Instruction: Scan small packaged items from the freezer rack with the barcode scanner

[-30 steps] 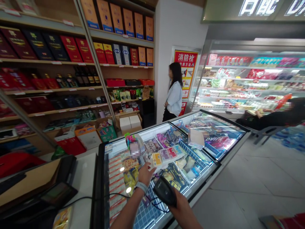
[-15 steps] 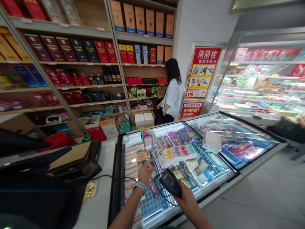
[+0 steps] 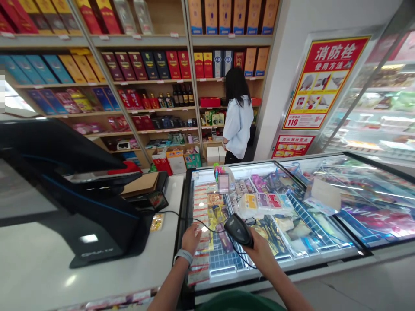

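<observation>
My right hand (image 3: 259, 250) is wrapped round the handle of a black barcode scanner (image 3: 238, 229), held over the glass top of a chest freezer (image 3: 201, 283). A thin black cable (image 3: 207, 228) loops around the scanner and runs left across the freezer edge to the counter. My left hand (image 3: 192, 236), with a grey-banded watch at the wrist, is above the freezer's left side, fingers loosely bent and apart, holding nothing I can see. Under the glass lie wire baskets with packaged goods (image 3: 223, 242). Several white packs with coloured labels (image 3: 266, 203) are beyond the scanner.
A black checkout terminal (image 3: 106, 224) stands on the white counter (image 3: 162, 255), with a small yellow packet (image 3: 157, 222) nearby. A flat carton piece (image 3: 324, 194) rests on the freezer. A person (image 3: 238, 121) stands before the shelves (image 3: 155, 86); a lit display fridge (image 3: 382, 116) is at right.
My view has turned left, bringing the terminal into fuller sight. My left hand has moved left, away from the baskets toward the counter. The scanner stays in my right hand.
</observation>
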`<state>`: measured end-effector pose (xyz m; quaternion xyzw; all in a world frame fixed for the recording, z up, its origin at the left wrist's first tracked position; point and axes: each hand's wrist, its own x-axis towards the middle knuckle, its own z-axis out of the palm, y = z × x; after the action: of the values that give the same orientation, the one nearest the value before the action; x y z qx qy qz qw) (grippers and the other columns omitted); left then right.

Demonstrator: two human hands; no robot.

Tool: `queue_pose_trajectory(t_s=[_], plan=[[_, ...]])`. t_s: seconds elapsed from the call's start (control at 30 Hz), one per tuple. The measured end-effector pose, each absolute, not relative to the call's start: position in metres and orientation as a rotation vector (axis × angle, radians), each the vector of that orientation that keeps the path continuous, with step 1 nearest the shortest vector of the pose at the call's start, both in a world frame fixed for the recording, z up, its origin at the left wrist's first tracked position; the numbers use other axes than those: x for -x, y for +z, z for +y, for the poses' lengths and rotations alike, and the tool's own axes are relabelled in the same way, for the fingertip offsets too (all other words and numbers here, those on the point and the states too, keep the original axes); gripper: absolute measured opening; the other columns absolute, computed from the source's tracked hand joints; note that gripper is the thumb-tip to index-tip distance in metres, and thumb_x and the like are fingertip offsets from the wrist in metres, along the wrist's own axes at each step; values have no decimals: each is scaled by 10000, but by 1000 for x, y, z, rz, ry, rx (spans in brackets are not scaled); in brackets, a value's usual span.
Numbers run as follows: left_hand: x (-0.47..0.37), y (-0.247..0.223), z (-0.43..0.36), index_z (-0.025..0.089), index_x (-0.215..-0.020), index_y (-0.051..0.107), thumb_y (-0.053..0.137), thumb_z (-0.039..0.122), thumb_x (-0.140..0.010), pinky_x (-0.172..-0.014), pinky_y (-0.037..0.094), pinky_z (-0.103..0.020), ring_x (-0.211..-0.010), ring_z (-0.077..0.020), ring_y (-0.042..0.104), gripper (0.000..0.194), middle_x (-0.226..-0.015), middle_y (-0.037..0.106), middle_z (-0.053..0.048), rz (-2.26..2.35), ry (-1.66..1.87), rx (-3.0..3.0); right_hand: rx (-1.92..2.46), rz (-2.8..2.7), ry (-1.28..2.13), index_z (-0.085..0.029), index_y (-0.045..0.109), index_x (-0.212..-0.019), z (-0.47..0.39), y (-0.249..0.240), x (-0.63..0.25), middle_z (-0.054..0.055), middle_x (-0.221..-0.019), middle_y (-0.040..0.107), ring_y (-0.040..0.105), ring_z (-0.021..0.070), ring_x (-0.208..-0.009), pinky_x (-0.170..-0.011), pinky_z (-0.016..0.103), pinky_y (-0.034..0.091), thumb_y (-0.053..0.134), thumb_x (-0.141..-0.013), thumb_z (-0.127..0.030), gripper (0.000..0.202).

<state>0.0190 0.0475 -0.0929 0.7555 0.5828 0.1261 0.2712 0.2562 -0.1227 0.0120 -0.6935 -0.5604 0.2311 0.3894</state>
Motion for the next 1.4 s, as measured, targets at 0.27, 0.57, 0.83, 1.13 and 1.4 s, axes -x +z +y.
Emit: queue_pose_trajectory(t_s=[0.27,0.57,0.83,1.13,1.4], plan=[[3,-102,37,130,-1164,603,555,164,-802,-990,373,-248,-1093,-181,584,366,-1137,654,-104,1678,238,-2063,1750,-1526,621,-189,578,-1077,-116,12,-257,98,-1073,667,603,256,-1021,-898,348,439,524,-697,-137,387],[-1,-100,35,149,-1123,622,539,148,-787,-972,375,-221,-1066,-165,585,345,-1098,656,-85,1700,179,-2095,1752,-1540,643,-179,583,-1023,-114,22,-265,93,-1004,676,624,260,-975,-828,323,460,495,-693,-183,342],[-13,-101,42,141,-1176,594,546,183,-798,-990,363,-231,-1094,-176,575,384,-1145,644,-99,1708,124,-2108,1744,-1527,624,-175,586,-1043,-118,13,-271,99,-1031,669,612,259,-1014,-869,334,452,509,-700,-192,352],[-2,-112,49,148,-1182,597,557,183,-793,-985,373,-260,-1107,-187,571,393,-1154,642,-109,1744,154,-2100,1748,-1544,692,-181,573,-1099,-115,8,-269,100,-1087,667,609,249,-1037,-893,328,441,512,-701,-170,402],[20,-117,64,145,-1233,558,564,217,-792,-982,389,-294,-1167,-210,538,447,-1252,595,-124,1866,175,-2049,1776,-1536,699,-177,578,-1083,-109,8,-268,98,-1062,668,614,251,-1005,-869,332,451,519,-712,-197,376]])
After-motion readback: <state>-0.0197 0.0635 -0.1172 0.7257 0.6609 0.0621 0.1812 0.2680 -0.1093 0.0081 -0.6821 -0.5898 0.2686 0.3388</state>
